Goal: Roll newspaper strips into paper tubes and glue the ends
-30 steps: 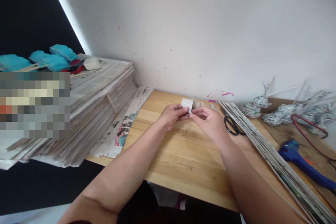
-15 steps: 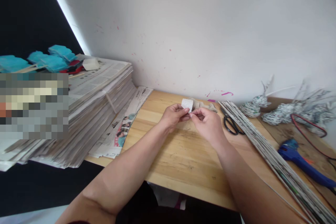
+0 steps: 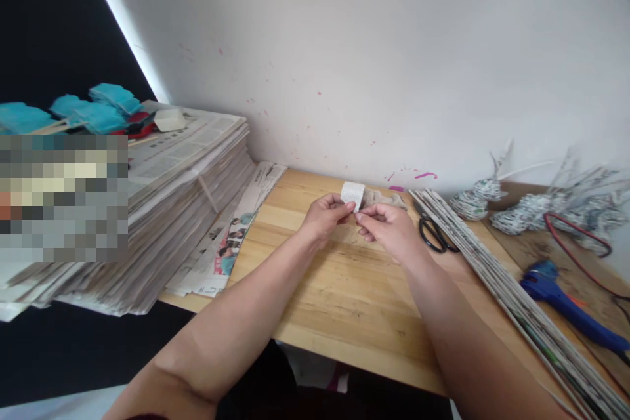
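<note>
A small strip of printed newspaper (image 3: 352, 193) stands up between my hands over the wooden table. My left hand (image 3: 327, 218) is closed, thumb and fingers pinching the strip's lower left part. My right hand (image 3: 386, 223) pinches at the lower right corner of the same paper, its thumb and forefinger together. Just behind the hands lies a crumpled beige cloth (image 3: 384, 197). To the right of my right hand rest black-handled scissors (image 3: 433, 235), partly under a long bundle of rolled newspaper sticks (image 3: 512, 295).
A tall stack of newspapers (image 3: 197, 164) fills the left, with blue packets (image 3: 113, 98) and a white block (image 3: 170, 119) on top. At right are a blue glue gun (image 3: 566, 308) with a cable and woven paper figures (image 3: 475, 199). A white wall (image 3: 344, 46) stands behind.
The paper strip has tilted and risen slightly, showing a bit more of its face. My right hand has shifted a little to the right. The left hand stays almost still.
</note>
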`<state>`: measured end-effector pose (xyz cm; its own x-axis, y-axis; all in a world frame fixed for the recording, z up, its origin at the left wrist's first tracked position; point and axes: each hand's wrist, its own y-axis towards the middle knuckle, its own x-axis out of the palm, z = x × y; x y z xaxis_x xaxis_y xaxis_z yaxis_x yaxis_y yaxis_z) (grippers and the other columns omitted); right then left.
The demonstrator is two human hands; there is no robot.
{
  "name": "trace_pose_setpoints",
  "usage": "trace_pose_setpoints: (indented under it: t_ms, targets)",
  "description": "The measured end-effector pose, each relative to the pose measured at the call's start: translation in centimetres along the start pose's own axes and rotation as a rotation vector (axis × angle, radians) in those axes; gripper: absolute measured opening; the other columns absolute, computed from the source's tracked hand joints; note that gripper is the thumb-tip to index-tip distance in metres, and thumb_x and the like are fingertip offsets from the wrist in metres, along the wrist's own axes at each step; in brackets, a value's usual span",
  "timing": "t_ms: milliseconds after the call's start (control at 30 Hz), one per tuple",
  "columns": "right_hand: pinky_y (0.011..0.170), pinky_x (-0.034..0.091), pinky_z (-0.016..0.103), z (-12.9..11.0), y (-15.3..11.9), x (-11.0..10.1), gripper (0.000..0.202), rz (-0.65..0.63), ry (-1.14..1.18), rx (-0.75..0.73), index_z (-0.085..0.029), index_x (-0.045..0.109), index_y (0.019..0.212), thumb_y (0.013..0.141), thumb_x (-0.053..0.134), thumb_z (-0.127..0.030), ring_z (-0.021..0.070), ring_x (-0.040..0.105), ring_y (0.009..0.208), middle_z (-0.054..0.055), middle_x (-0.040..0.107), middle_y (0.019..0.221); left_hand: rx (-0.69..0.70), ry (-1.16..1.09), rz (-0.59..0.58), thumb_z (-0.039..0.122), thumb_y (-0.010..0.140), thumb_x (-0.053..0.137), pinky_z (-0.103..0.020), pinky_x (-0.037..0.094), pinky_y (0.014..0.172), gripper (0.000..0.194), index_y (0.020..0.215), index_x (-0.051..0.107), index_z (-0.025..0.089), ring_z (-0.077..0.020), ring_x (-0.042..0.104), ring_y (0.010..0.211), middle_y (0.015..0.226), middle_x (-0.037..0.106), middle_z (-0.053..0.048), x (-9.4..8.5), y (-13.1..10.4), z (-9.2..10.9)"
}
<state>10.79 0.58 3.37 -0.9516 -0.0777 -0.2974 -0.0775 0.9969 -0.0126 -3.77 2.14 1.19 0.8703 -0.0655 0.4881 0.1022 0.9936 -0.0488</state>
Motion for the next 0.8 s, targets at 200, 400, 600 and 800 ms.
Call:
trace_pose_setpoints:
  t_ms: [200, 400, 600, 800]
  targets:
    - [0.048, 0.048, 0.023, 0.1, 0.1, -0.2, 0.023, -0.014, -0.062, -0.05, -0.017, 0.062, 0.072, 0.071, 0.067, -0.039, 0.0114, 0.057, 0.05, 0.001, 0.063, 0.058, -0.099, -0.083, -0.042, 0.028, 0.053, 0.085, -0.021, 0.047, 0.066, 0.035, 0.07, 0.059, 0.012, -0.0067, 0.057, 0.061, 0.065, 0.061, 0.001, -0.1, 0.1, -0.1]
    - [0.049, 0.047, 0.023, -0.3, -0.1, -0.2, 0.017, -0.039, -0.09, -0.037, -0.017, 0.059, 0.071, 0.074, 0.063, -0.033, 0.0103, 0.054, 0.048, 0.0, 0.061, 0.056, -0.189, 0.006, -0.116, 0.026, 0.055, 0.085, -0.018, 0.042, 0.055, 0.03, 0.07, 0.064, 0.01, -0.0053, 0.055, 0.057, 0.067, 0.062, -0.001, -0.3, -0.1, 0.4]
    - [0.052, 0.049, 0.026, -0.6, -0.5, -0.1, 0.021, -0.084, -0.121, -0.069, -0.017, 0.063, 0.082, 0.075, 0.063, -0.037, 0.0138, 0.06, 0.056, 0.002, 0.066, 0.065, -0.183, 0.022, -0.056, 0.029, 0.055, 0.085, -0.018, 0.04, 0.053, 0.03, 0.066, 0.065, 0.009, -0.005, 0.051, 0.054, 0.062, 0.061, -0.002, -0.5, 0.0, 0.5]
    - [0.057, 0.047, 0.027, -1.0, -1.0, 0.1, 0.014, 0.071, -0.343, -0.268, -0.019, 0.065, 0.079, 0.077, 0.062, -0.033, 0.015, 0.063, 0.06, 0.003, 0.07, 0.074, -0.185, -0.041, -0.014, 0.021, 0.058, 0.083, -0.015, 0.044, 0.055, 0.026, 0.07, 0.065, 0.008, -0.005, 0.055, 0.057, 0.065, 0.062, -0.002, -0.4, 0.1, 0.5]
